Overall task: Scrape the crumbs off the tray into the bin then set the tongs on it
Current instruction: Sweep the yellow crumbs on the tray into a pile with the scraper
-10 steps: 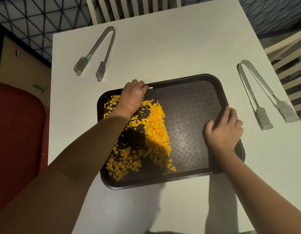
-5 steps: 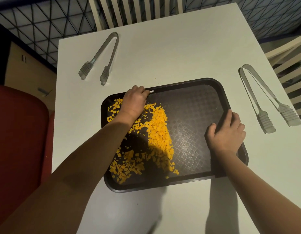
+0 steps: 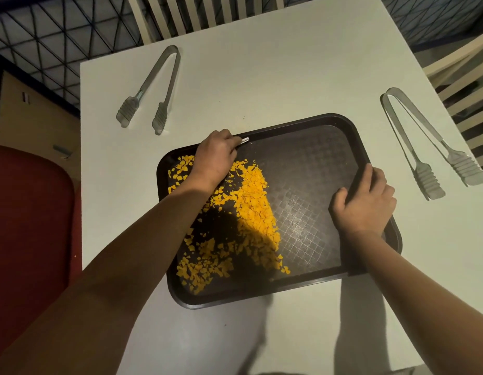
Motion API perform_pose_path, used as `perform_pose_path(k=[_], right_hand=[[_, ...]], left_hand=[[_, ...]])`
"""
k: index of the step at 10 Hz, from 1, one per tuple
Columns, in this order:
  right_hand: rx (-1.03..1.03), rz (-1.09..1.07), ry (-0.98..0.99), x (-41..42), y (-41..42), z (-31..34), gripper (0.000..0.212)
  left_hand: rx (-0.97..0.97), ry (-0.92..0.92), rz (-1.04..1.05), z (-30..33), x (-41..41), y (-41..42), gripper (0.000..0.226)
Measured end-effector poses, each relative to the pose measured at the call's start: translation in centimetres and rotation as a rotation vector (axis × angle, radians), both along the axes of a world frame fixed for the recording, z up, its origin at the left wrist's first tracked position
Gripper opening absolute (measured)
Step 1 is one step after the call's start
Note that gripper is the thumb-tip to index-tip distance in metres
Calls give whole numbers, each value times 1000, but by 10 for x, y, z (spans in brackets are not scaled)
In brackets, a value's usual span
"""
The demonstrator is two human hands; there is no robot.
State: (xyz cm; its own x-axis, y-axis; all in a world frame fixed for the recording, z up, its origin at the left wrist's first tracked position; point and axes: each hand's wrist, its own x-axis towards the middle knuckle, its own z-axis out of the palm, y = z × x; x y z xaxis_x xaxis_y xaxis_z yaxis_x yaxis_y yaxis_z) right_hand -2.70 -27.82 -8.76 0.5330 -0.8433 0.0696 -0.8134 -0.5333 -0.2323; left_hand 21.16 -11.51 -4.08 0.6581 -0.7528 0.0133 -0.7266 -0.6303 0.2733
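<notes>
A dark tray (image 3: pixel 302 123) lies on the white table (image 3: pixel 289 63). Orange crumbs (image 3: pixel 254 201) cover its left half in a heap. My left hand (image 3: pixel 214 158) is over the tray's far left part, fingers curled round a small pale tool; only its tip (image 3: pixel 245 140) shows at the far rim. My right hand (image 3: pixel 365 204) grips the tray's right rim, thumb inside and fingers over the edge. One pair of metal tongs (image 3: pixel 159 119) lies at the back left of the table. A second pair of tongs (image 3: pixel 427 180) lies to the right of the tray.
A large red rounded object (image 3: pixel 29 212), either a bin or a seat, stands close against the table's left edge. Pale slatted chairs stand behind the table (image 3: pixel 197 12) and at its right side (image 3: pixel 467 77). The floor has a dark grid pattern.
Both hands keep their holds in the same places on the tray. The crumb heap looks unchanged; only the view has shifted a little.
</notes>
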Motion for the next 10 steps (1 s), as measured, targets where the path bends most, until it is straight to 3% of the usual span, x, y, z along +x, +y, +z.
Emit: perform_pose_path(k=[1, 2, 3, 5, 7, 10], right_hand=[[-4, -3, -2, 0, 1, -1, 67], [-3, -1, 2, 0, 0, -1, 67], [-2, 4, 22, 0, 0, -1, 67], [3, 1, 17, 0, 0, -1, 67], [7, 0, 10, 5, -3, 1, 67], [11, 5, 4, -2, 2, -1, 67]], left_hand=[[-2, -158, -102, -9, 1, 2, 26], [32, -141, -151, -13, 1, -3, 26], [29, 43, -80, -8, -2, -12, 30], [76, 193, -153, 2, 11, -4, 30], [64, -12, -84, -4, 8, -14, 35], [139, 63, -239, -8, -11, 14, 40]])
